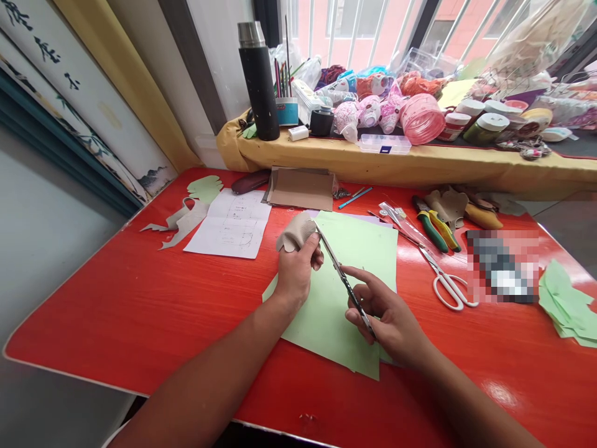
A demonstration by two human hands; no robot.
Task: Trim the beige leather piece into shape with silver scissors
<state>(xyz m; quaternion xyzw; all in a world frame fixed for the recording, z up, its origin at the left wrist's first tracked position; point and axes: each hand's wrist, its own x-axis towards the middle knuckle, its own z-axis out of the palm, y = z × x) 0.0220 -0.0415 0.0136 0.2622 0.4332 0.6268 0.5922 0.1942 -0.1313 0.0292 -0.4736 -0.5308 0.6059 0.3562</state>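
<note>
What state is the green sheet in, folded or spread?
Spread: the green sheet lies flat on the red table, with no fold showing.

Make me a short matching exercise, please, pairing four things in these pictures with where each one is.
Things:
1. tan cutout
2. long-bladed scissors
3. white-handled scissors
4. black flask

Places:
A. on the yellow-covered sill
B. in the right hand
C. lying on the red table
D. in the left hand

Right pairs: 1-D, 2-B, 3-C, 4-A.
</note>
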